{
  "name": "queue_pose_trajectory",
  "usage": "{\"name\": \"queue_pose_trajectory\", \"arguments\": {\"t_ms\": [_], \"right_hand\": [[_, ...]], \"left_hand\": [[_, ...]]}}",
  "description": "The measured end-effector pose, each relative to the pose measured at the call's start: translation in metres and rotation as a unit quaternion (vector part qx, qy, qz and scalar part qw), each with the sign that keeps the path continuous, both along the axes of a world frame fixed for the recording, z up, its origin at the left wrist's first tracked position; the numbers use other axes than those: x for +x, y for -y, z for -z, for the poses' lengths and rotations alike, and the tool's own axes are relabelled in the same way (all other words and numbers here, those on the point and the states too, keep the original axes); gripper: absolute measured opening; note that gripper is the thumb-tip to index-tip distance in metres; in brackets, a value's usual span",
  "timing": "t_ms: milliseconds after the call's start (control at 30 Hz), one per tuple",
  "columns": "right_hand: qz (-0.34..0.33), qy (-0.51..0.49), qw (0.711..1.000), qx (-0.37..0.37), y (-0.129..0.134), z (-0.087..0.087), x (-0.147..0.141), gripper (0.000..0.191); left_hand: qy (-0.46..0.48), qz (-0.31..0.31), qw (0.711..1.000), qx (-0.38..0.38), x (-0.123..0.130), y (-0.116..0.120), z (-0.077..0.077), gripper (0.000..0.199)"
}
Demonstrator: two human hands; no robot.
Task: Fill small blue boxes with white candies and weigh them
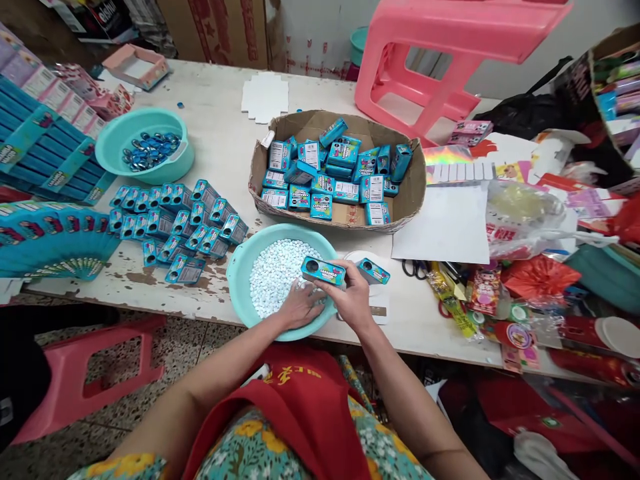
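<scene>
My right hand (pixel 353 297) grips a small blue candy box (pixel 323 271) printed "CARAMELO MACIZO", tilted over the bowl's right side, with a dark round hole at its left end. Palm down, my left hand (pixel 301 305) reaches into the turquoise bowl (pixel 240 293) just below that box. Its fingers look apart among small white candies (pixel 275 270), and their tips are partly hidden. A second blue box (pixel 374 271) lies right of my right hand, on a white item. Left of the bowl, several blue boxes (pixel 185 268) with holes stand close together.
Behind the bowl, a cut-down cardboard box (pixel 257 160) contains several blue boxes. Another turquoise bowl (pixel 145 120) with blue shiny pieces is at the left, near stacked blue cartons (pixel 40 143). A pink stool (pixel 450 30) lies on the table. Scissors (pixel 414 269) and clutter cover the right.
</scene>
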State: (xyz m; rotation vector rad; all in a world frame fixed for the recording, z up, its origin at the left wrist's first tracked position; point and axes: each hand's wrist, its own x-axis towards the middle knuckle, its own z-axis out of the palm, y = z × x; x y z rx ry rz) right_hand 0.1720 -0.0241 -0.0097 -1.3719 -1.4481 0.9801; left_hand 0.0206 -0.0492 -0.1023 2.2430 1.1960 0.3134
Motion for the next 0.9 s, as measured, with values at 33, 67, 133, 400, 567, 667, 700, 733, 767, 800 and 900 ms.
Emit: {"name": "queue_pose_trajectory", "arguments": {"t_ms": [33, 67, 133, 400, 567, 667, 700, 733, 767, 800, 900], "right_hand": [[-0.001, -0.002, 1.000, -0.003, -0.002, 0.007, -0.003, 0.033], [-0.004, -0.003, 1.000, -0.008, -0.003, 0.014, -0.005, 0.034], [-0.007, -0.003, 1.000, -0.020, -0.004, 0.028, -0.010, 0.034], [0.004, 0.001, 1.000, -0.029, 0.001, 0.034, -0.009, 0.035], [-0.043, 0.054, 0.998, -0.008, -0.001, 0.032, -0.014, 0.028], [-0.061, 0.097, 0.993, -0.009, 0.001, 0.035, -0.020, 0.028], [-0.074, 0.109, 0.991, -0.011, 0.003, 0.036, -0.023, 0.028], [-0.089, 0.117, 0.989, -0.012, 0.004, 0.036, -0.026, 0.028], [-0.101, 0.123, 0.987, -0.011, 0.006, 0.035, -0.030, 0.028], [-0.110, 0.126, 0.986, -0.010, 0.008, 0.033, -0.033, 0.028], [-0.120, 0.127, 0.985, -0.004, 0.012, 0.025, -0.039, 0.028]], "left_hand": [[-0.031, 0.033, 0.999, 0.012, -0.001, 0.002, 0.001, 0.034], [-0.056, 0.065, 0.996, 0.020, -0.005, 0.003, 0.000, 0.034], [-0.091, 0.126, 0.988, 0.024, -0.020, 0.002, -0.001, 0.034], [-0.070, -0.155, 0.978, -0.118, -0.064, -0.015, 0.006, 0.022], [0.213, -0.387, 0.872, -0.211, -0.051, -0.029, -0.028, 0.031], [0.471, -0.448, 0.714, -0.259, -0.039, -0.034, -0.063, 0.029], [0.523, -0.446, 0.681, -0.252, -0.036, -0.036, -0.072, 0.028], [0.560, -0.445, 0.656, -0.239, -0.032, -0.037, -0.080, 0.027], [0.586, -0.450, 0.636, -0.224, -0.030, -0.039, -0.086, 0.026], [0.603, -0.457, 0.619, -0.211, -0.027, -0.041, -0.090, 0.026], [0.625, -0.475, 0.589, -0.189, -0.025, -0.044, -0.094, 0.029]]}}
